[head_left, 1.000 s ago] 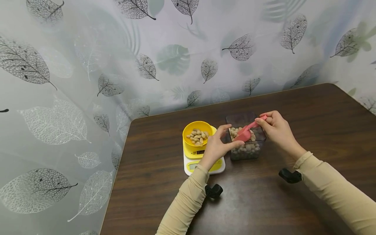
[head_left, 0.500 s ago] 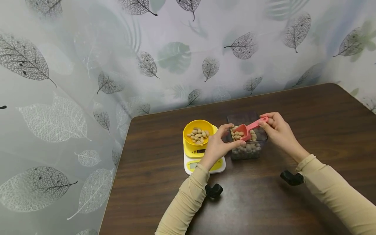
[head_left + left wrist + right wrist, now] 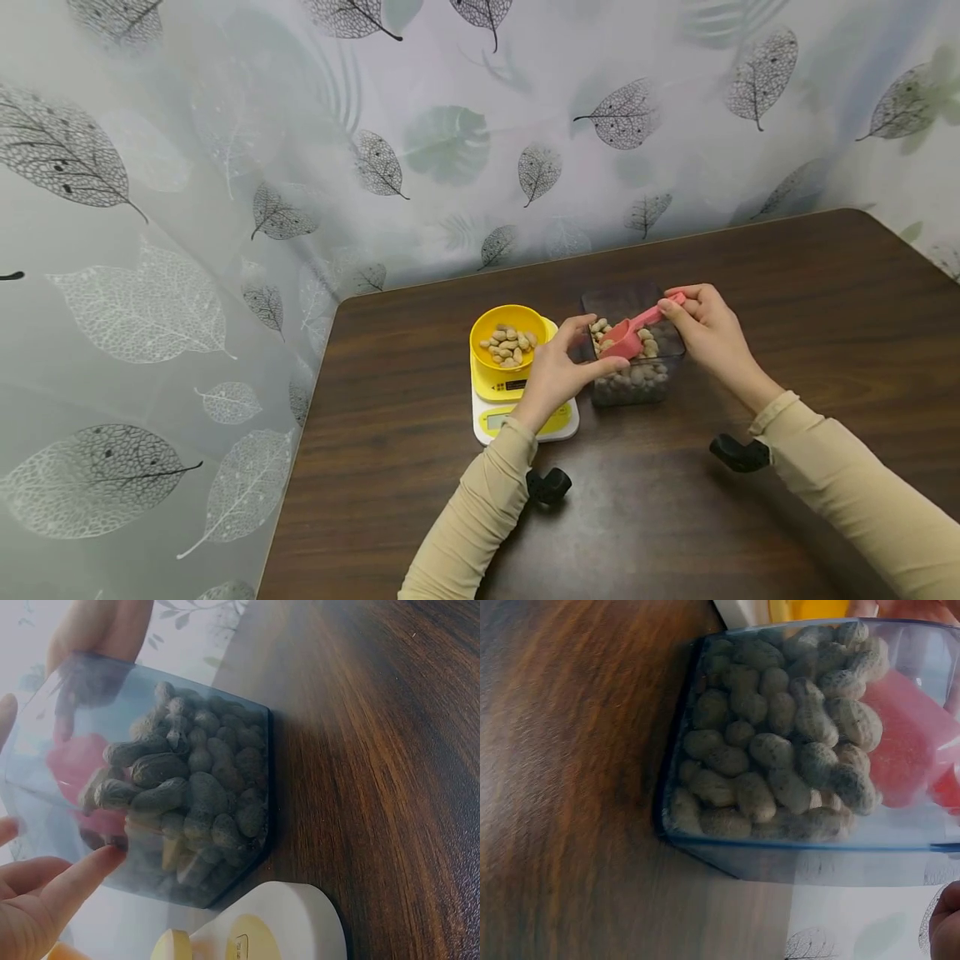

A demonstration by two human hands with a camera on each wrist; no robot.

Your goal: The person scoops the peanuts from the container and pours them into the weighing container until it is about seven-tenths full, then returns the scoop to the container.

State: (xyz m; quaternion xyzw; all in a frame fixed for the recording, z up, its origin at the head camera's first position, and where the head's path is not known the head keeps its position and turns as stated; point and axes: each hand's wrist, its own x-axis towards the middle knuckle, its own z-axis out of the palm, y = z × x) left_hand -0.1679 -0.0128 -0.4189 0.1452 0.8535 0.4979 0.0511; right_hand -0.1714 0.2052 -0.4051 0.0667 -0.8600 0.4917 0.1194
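A clear plastic container [image 3: 632, 393] with peanuts in shells [image 3: 772, 750] stands on the table. My left hand [image 3: 553, 377] holds its left side, thumb on the near wall and fingers towards the back. My right hand [image 3: 711, 335] pinches the handle of a pink scoop [image 3: 624, 340] from the right. The scoop's bowl dips inside the container, among the upper peanuts, with a few peanuts at its mouth. Seen through the wall in the left wrist view, the pink scoop [image 3: 79, 766] is partly covered by peanuts.
Left of the container is a yellow and white kitchen scale [image 3: 491, 385], bearing a yellow bowl [image 3: 477, 343] with several peanuts. A dark wooden table [image 3: 390, 467] lies under everything. Behind it hangs a leaf-patterned sheet [image 3: 450, 208]. Black wrist devices [image 3: 738, 452] sit below the forearms.
The scoop came up level with peanuts in it half a second ago, and now its bowl is tipped down again with fewer peanuts showing. My left hand has stayed on the container.
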